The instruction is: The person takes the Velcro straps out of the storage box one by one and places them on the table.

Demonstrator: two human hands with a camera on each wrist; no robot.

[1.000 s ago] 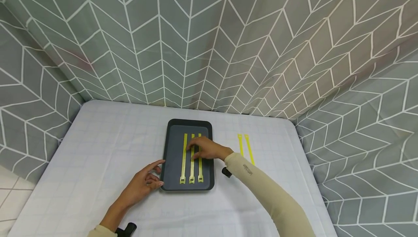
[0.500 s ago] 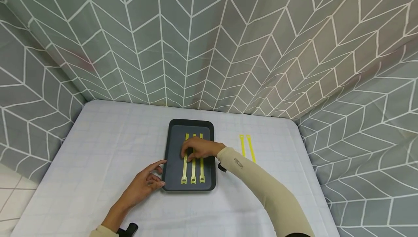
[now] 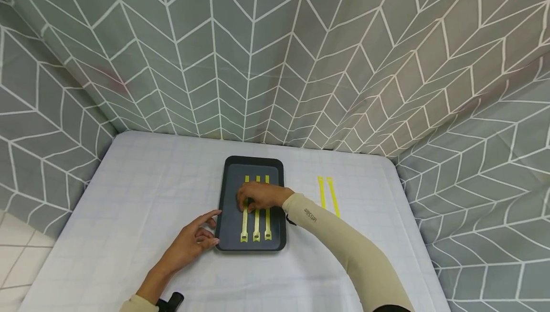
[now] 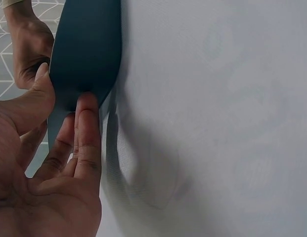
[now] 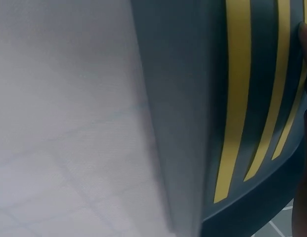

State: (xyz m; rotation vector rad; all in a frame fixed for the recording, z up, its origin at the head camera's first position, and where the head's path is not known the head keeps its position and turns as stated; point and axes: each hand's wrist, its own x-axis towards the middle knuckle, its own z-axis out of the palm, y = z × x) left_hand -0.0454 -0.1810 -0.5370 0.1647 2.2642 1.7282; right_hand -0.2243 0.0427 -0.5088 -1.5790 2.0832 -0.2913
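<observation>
Three yellow cable ties with slotted heads lie lengthwise, side by side, in a dark grey tray (image 3: 253, 160). Over the leftmost cable tie (image 3: 245, 226) my right hand (image 3: 259, 194) reaches in from the right, its fingertips and thumb curled about the strip. The middle cable tie (image 3: 257, 226) and right cable tie (image 3: 268, 223) pass partly beneath that hand. My left hand (image 3: 189, 244) touches the tray's left edge with spread index finger and thumb; in the left wrist view its fingers rest against the outer wall (image 4: 89, 44). The right wrist view catches only a fingertip (image 5: 305, 42).
Two more yellow cable ties, a left one (image 3: 322, 192) and a right one (image 3: 333, 196), lie on the white tablecloth (image 3: 172, 183) right of the tray; the right sleeve (image 3: 339, 245) passes close to their near ends. A grey patterned curtain (image 3: 258, 63) surrounds the table.
My right hand has moved left across the tray to the leftmost cable tie, and its fingers have drawn together there. The left hand stays at the tray's edge.
</observation>
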